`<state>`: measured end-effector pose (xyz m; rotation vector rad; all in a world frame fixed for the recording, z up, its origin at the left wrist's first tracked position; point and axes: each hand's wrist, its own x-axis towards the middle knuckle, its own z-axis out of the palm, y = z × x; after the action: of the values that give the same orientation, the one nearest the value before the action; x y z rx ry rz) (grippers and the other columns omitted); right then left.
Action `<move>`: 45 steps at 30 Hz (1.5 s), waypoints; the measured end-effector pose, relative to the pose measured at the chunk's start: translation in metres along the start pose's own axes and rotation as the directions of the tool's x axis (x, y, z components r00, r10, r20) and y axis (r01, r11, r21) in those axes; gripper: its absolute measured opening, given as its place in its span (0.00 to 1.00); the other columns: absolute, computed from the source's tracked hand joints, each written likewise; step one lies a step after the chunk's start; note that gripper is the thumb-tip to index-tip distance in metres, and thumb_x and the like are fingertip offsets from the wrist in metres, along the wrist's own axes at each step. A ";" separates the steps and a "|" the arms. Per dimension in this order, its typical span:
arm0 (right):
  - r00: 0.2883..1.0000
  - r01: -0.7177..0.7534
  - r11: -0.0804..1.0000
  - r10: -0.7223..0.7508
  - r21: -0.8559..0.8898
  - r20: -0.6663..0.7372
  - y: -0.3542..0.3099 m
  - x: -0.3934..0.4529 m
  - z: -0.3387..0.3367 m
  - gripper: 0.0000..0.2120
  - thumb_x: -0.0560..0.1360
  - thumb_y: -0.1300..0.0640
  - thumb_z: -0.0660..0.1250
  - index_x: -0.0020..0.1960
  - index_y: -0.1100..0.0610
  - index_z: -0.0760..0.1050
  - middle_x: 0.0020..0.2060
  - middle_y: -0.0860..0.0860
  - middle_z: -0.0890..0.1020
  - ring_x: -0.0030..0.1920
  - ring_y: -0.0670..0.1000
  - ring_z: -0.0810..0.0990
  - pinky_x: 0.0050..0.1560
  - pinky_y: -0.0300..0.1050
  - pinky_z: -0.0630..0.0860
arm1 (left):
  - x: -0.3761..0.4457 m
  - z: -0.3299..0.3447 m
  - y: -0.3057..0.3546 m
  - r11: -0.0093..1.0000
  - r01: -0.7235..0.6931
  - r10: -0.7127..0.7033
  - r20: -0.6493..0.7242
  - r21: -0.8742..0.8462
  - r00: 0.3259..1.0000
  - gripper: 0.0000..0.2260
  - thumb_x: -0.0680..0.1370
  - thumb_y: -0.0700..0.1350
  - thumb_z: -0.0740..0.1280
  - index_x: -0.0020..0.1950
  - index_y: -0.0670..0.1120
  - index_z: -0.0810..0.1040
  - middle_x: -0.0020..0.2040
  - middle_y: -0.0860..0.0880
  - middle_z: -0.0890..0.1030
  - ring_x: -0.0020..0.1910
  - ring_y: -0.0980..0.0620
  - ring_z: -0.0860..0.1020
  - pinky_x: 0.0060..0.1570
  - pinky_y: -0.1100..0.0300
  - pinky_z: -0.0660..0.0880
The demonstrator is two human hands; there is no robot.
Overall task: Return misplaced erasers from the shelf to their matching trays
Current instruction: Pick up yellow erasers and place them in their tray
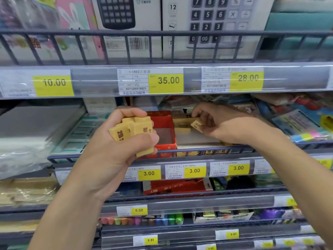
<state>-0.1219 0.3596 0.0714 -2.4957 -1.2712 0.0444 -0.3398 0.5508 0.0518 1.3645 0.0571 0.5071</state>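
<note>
**Both hands full at the red tray**

My left hand (126, 139) is raised in front of the red tray (165, 130), fingers clenched round a bunch of yellow 2B erasers (133, 130). My right hand (221, 123) reaches in just right of that tray, palm turned leftward, pinching a single yellow eraser (196, 125) at its fingertips. The red tray looks bare inside. Touching its right side, a second tray (198, 138) holds a few yellow erasers (182, 123) at the back. Above the tray, price labels (168, 81) line the shelf edge.
</note>
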 end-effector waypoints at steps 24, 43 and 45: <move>0.990 -0.137 0.950 0.136 -0.280 -0.023 -0.006 0.017 0.004 0.12 0.77 0.55 0.69 0.60 0.47 0.76 0.56 0.51 0.79 0.52 0.53 0.76 0.49 0.44 0.72 | 0.013 -0.004 -0.003 0.999 0.014 -0.014 -0.020 -0.029 1.000 0.20 0.59 0.44 0.82 0.48 0.54 0.85 0.46 0.48 0.86 0.47 0.48 0.86 0.41 0.58 0.82; 0.991 -0.133 0.929 0.131 -0.345 -0.027 0.003 0.021 0.011 0.13 0.77 0.45 0.68 0.58 0.49 0.78 0.51 0.51 0.82 0.49 0.55 0.79 0.48 0.47 0.77 | 0.013 -0.002 -0.003 1.000 0.006 -0.006 -0.021 -0.020 1.000 0.20 0.58 0.45 0.82 0.47 0.56 0.85 0.45 0.47 0.86 0.46 0.48 0.86 0.41 0.57 0.82; 0.990 -0.141 0.939 0.128 -0.314 -0.060 0.004 0.023 0.013 0.10 0.76 0.47 0.69 0.55 0.48 0.78 0.50 0.50 0.83 0.49 0.55 0.80 0.50 0.48 0.78 | 0.013 -0.002 -0.003 1.000 0.004 -0.005 -0.016 -0.020 1.000 0.20 0.58 0.44 0.82 0.47 0.56 0.85 0.45 0.47 0.86 0.46 0.48 0.86 0.41 0.57 0.82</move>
<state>-0.1073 0.3791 0.0606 -2.8388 -1.1681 -0.1904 -0.3276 0.5575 0.0521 1.3407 0.0679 0.5136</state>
